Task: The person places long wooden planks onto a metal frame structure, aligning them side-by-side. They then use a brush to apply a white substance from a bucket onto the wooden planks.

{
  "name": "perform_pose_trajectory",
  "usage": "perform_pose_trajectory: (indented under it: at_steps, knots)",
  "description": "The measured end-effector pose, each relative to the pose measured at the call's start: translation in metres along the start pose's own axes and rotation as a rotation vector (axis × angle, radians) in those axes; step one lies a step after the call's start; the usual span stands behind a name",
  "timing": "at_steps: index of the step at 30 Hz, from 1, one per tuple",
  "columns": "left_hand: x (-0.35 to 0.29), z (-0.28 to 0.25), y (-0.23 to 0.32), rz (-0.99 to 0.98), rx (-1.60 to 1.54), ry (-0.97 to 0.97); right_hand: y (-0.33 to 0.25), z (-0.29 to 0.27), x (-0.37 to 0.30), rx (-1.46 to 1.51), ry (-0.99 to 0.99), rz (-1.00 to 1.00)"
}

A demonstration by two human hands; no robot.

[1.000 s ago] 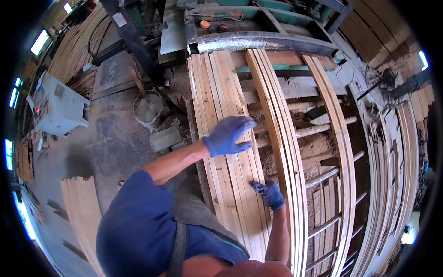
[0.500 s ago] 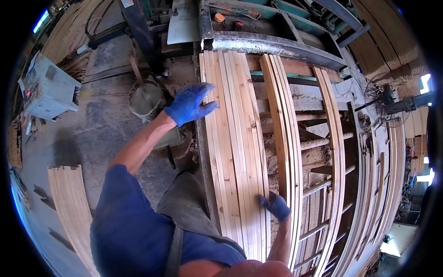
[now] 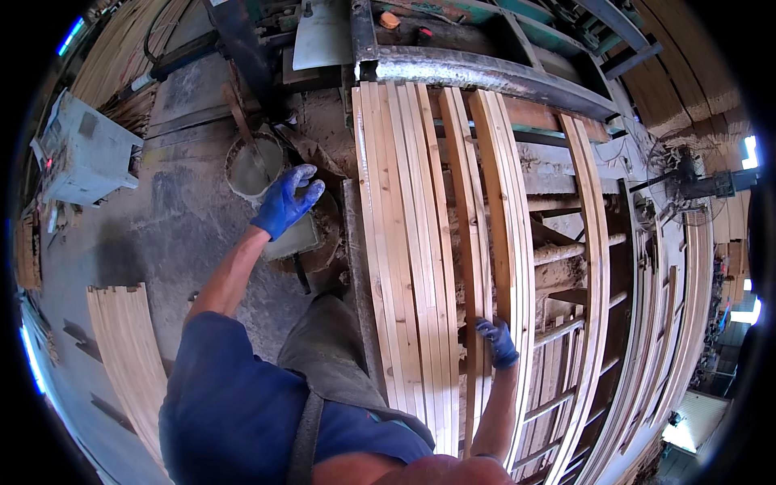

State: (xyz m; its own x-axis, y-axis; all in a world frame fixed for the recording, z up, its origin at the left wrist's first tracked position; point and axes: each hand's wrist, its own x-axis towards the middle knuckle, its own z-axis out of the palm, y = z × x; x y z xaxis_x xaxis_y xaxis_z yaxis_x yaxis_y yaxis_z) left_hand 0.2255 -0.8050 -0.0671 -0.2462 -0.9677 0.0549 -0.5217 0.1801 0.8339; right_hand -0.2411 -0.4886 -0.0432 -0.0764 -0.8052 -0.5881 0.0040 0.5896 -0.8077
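Note:
My left hand, in a blue glove with pale smudges, hangs in the air left of the wooden strips. Its fingers are apart and curved, with nothing in them. My right hand, in a darker blue glove, has its fingers bent over the edge of a narrow length of wooden strips. That length lies between a wide row of light wooden strips on its left and a narrower bundle on its right. The underside of the right hand's grip is hidden.
A metal frame crosses the strips' far end. Another wooden piece lies farther right across the rack's bars. A bucket stands on the floor at left, near a pale metal cabinet. Stacked boards lie lower left.
A narrow length of strips has come away from the wide row, shifting right with my right hand. My left hand has drawn back left and nearer, away from the row.

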Motion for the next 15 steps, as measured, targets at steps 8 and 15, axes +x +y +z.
perform_pose_trajectory:
  at_steps: [8, 15]
  knots:
    - [0.027, 0.023, 0.046, -0.408, -0.484, -0.225, -0.072, 0.085, -0.056, -0.462, 0.739, -0.333]
    - [0.090, 0.055, 0.040, -0.392, -0.731, -0.225, -0.041, 0.110, 0.008, -0.207, 0.192, -0.073]
